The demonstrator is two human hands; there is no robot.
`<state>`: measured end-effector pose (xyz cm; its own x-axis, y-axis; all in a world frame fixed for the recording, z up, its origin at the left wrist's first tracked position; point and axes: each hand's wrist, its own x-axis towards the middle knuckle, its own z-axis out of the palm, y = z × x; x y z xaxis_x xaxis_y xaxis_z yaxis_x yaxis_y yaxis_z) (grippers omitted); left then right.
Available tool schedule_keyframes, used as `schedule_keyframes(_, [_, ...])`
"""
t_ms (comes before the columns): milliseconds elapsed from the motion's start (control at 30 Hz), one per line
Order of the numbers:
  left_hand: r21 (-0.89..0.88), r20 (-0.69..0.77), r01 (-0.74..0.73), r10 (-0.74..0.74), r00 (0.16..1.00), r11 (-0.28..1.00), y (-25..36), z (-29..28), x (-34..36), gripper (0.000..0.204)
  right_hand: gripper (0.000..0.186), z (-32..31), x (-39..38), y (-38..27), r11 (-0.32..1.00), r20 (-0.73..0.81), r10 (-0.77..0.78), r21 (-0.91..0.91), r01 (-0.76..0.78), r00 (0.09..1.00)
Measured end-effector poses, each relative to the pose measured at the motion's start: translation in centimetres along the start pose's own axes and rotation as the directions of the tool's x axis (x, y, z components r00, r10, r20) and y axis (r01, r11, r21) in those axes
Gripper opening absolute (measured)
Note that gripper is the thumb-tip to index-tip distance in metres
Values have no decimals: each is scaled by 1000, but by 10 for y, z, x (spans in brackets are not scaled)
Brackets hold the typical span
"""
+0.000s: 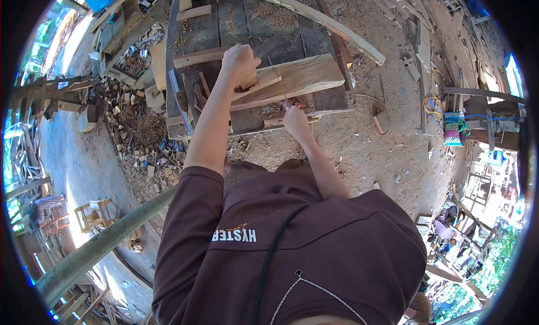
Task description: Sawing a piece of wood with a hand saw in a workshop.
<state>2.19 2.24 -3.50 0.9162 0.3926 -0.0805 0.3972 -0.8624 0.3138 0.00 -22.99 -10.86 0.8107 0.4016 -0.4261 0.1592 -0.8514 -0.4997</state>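
Note:
A thick, pale wooden beam [306, 78] lies slantwise across the near end of the dark plank workbench [236, 23]. My left hand [240, 62] is closed over a small wood block [247, 81] at the beam's left part, and the fingers hide most of the block. In front of the beam, my right hand [295, 120] is wrapped round the handle of a handsaw [283, 90]. The saw's thin blade shows nearly edge-on and runs across the beam, pointing away from me. Beside the right fingers is a small reddish patch that I cannot make out.
A long curved plank [320, 23] reaches over the bench's far right side. Narrow wood pieces [197, 58] and shavings lie on the bench. Offcuts [147, 156] cover the ground at left, and a pole [106, 243] slants there. A woven basket [453, 128] stands at right.

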Motion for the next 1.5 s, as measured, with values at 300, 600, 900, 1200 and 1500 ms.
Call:
schedule_keyframes(300, [25, 132, 29, -32, 991, 999, 17, -11, 3, 33, 24, 4, 60, -19, 987, -40, -158, -32, 157, 987])
schedule_keyframes(600, [-8, 35, 19, -19, 999, 1000, 6, -2, -2, 28, 25, 3, 21, 3, 992, -87, -102, 64, 108, 991])
schedule_keyframes(900, [38, 157, 51, -56, 986, 998, 17, -15, 0, 30, 25, 7, 83, -21, 970, -77, -241, -51, 238, 967])
schedule_keyframes(1200, [25, 64, 79, -81, 995, 997, 14, -13, -9, 30, 23, -8, 10, -2, 995, -80, -95, 30, 98, 992])
schedule_keyframes(1500, [-9, 47, 16, -16, 999, 1000, 19, -7, 0, 31, 25, 5, 74, -29, 969, -86, -245, -14, 245, 966])
